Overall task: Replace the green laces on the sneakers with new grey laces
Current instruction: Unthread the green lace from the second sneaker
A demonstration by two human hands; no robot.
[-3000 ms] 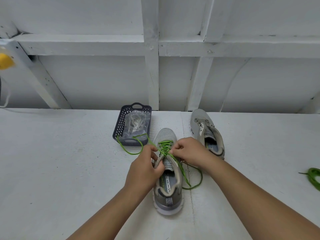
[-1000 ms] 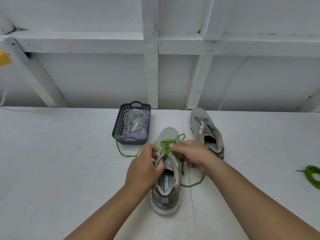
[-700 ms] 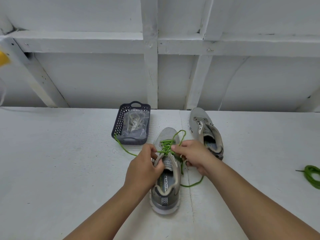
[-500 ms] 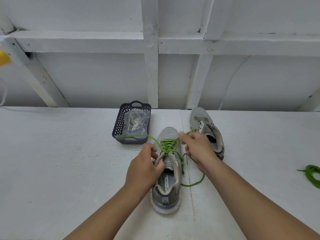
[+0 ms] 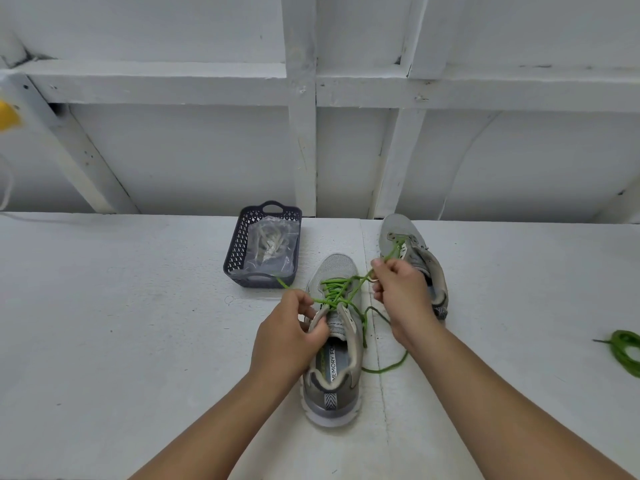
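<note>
The right hand (image 5: pixel 401 289) has lifted up and away from the shoe (image 5: pixel 334 341), toward the far side, drawing a strand of the green lace (image 5: pixel 337 289) out with it; a second ago it sat low against the eyelets. Its grip is pinched on that strand, which runs taut from the crossings to the fingers. The left hand (image 5: pixel 291 337) has stayed put, its grip curled round the shoe's collar and tongue edge, holding it down on the worktop (image 5: pixel 121 323). The lace's left tail, earlier looped slack by the basket (image 5: pixel 263 251), now lies nearly straight, so the lace seems to be feeding through. Judging by this, one more row is coming loose; several crossings remain. The grey laces (image 5: pixel 272 242), bagged, lie in the basket, untouched. The second shoe (image 5: pixel 412 258) already lacks its lace.
</note>
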